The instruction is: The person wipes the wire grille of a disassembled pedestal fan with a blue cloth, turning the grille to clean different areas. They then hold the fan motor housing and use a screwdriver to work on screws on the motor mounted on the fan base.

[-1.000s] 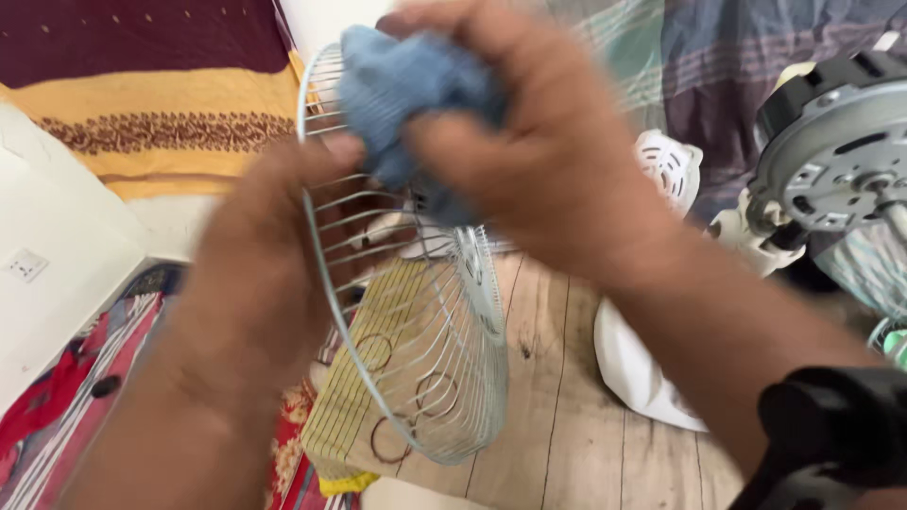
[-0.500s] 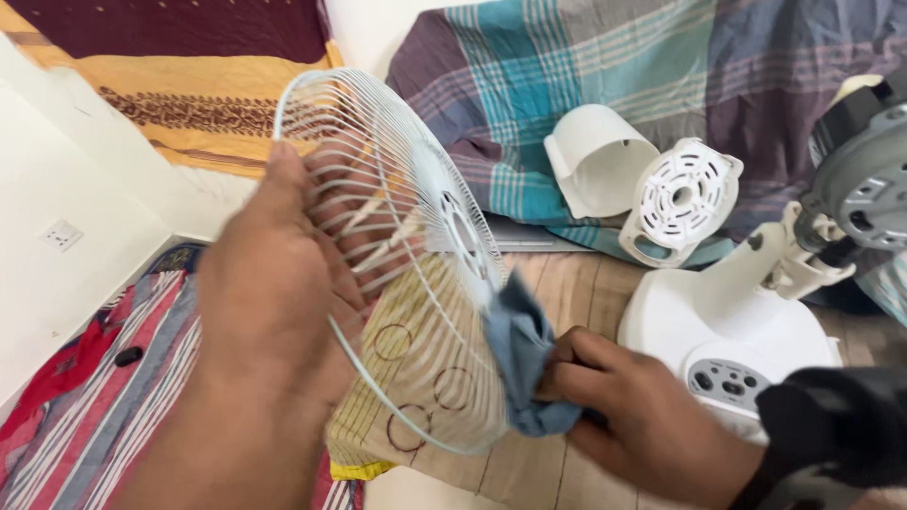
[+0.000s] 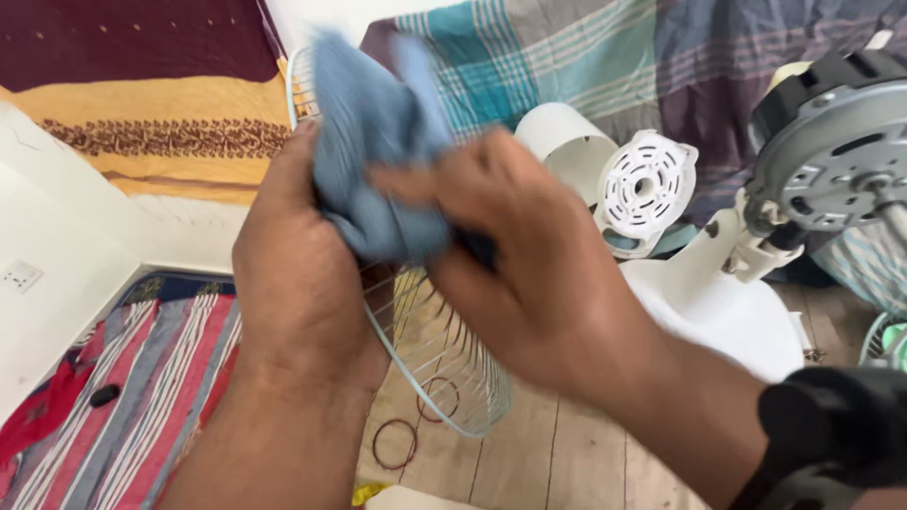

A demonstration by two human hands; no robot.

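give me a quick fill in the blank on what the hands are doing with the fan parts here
1. The right hand presses a crumpled ____ cloth against the wire fan guard.
2. The left hand grips the guard by its ____.
3. The bare fan motor stands at the ____ edge of the picture.
4. Under the guard the floor is made of ____ planks.

Missing words: blue; rim; right; wooden

No packages, labels, signs or screens in view. Nothing printed readable anywhere around white plastic fan base (image 3: 718, 302); fabrics near it carry only woven stripes and checks.
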